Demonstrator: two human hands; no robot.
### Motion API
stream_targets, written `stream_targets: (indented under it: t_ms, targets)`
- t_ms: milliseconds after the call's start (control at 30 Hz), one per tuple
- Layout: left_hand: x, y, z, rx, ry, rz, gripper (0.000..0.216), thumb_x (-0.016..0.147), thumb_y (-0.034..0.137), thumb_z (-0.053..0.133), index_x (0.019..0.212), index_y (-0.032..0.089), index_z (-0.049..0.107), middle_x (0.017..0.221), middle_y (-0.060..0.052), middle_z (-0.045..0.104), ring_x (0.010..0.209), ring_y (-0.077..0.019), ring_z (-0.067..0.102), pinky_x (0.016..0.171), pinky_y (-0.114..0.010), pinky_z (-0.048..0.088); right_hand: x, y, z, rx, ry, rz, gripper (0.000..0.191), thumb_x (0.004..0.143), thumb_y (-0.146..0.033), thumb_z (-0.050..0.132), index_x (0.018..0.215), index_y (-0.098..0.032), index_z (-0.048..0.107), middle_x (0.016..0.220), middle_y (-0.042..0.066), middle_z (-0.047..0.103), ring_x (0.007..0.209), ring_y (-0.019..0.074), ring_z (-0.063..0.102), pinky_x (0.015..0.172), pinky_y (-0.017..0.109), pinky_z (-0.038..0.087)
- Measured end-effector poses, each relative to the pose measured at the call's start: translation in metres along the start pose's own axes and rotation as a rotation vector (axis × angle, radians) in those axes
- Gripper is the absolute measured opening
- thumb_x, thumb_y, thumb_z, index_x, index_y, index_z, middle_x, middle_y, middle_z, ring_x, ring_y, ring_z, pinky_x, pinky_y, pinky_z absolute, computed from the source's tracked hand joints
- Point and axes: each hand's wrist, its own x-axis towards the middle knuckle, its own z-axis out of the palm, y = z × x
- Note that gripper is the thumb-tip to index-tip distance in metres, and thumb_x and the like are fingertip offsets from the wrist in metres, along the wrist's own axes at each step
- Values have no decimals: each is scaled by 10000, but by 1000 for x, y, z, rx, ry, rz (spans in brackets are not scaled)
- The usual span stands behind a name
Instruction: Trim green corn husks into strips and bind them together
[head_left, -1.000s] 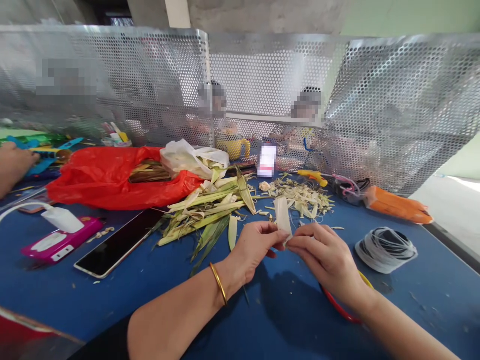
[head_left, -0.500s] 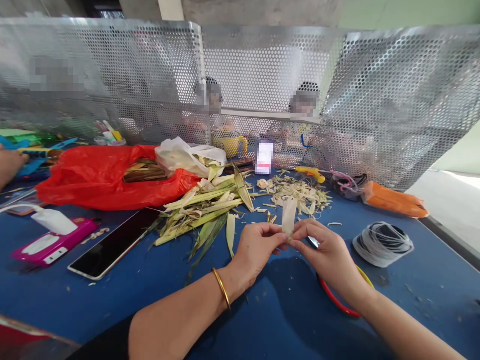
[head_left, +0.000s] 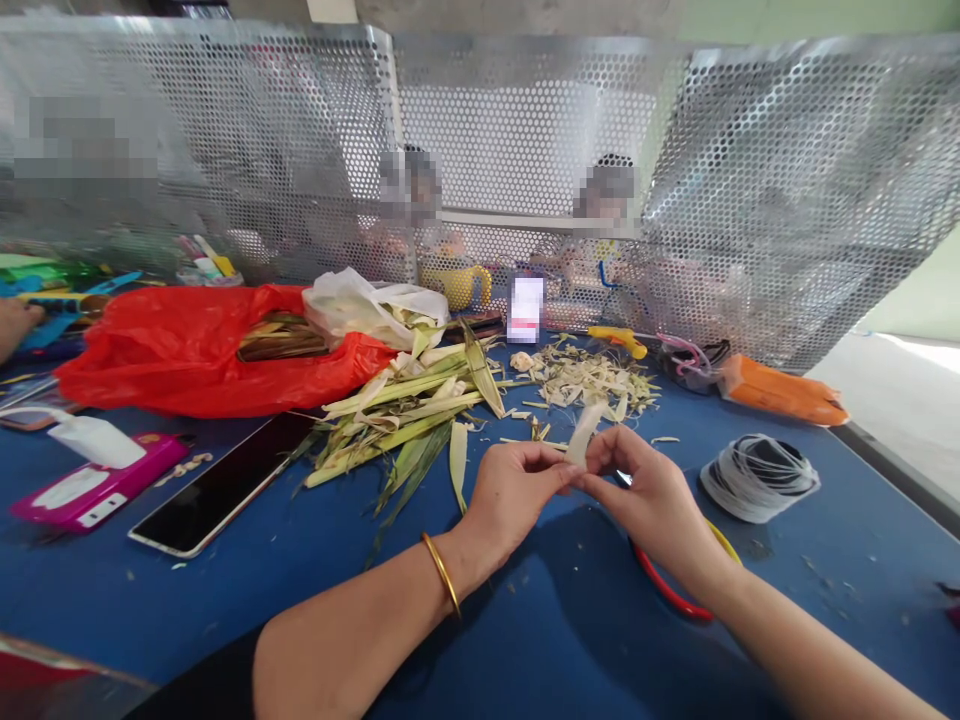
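My left hand [head_left: 517, 490] and my right hand [head_left: 645, 490] meet above the blue table [head_left: 300, 580], both pinching the lower end of a pale leaf strip [head_left: 583, 438] that leans up and to the right. A gold bangle [head_left: 441, 572] circles my left wrist. Just behind the hands lies a pile of green and yellow leaves [head_left: 405, 415]. Under my right wrist lies a pair of red-handled scissors [head_left: 671, 590], mostly hidden.
Leaf scraps [head_left: 585, 375] lie behind the strip. A red plastic bag [head_left: 187, 345] and white bag [head_left: 375, 310] sit far left. A phone [head_left: 217, 485], a pink device [head_left: 90, 490], a coil of white cord [head_left: 757, 475], an orange packet [head_left: 780, 392]. A perforated metal screen [head_left: 525, 160] stands behind, with people beyond.
The leaf strip has tilted from upright to leaning right and looks shorter above my fingers. Both hands stay pinched together at nearly the same spot.
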Motion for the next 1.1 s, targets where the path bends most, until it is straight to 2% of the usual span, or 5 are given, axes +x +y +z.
stream_targets:
  t_ms: [233,400,667,833,1100]
  targets:
    - [1,4,-3,-111,7,-132,145,661,283,736,701,146,709,610,-20,664,576,-103,569,562,-213,402,0,0,0,173,-3,-21,138,794,-224,611,875,-210,500,716,-21,586,654,137,586,613,260,492]
    - [3,5,-5,-232,27,-205,219,609,321,781,675,141,675,610,-13,648,577,-103,571,544,-213,395,-3,1,-3,-90,-20,-319,243,874,-165,538,1105,-238,521,920,42,623,839,177,619,775,333,508]
    - [1,3,-4,-288,-29,-238,248,572,333,794,675,147,666,596,4,610,556,-92,535,504,-206,365,-3,4,-4,-283,38,-487,184,925,-192,492,961,-251,662,898,56,643,860,190,613,753,324,505]
    - [0,3,-4,-287,-46,-218,265,566,349,806,670,146,670,597,1,613,546,-88,526,519,-209,381,-2,2,-3,-240,77,-436,168,913,-196,511,860,-236,665,863,53,648,833,190,617,758,328,494]
    - [-1,4,-1,-76,9,5,168,684,325,722,677,158,700,634,-9,654,612,-111,559,590,-217,430,-2,-1,2,82,51,-67,122,844,-256,593,738,-202,618,854,33,676,832,192,626,757,313,486]
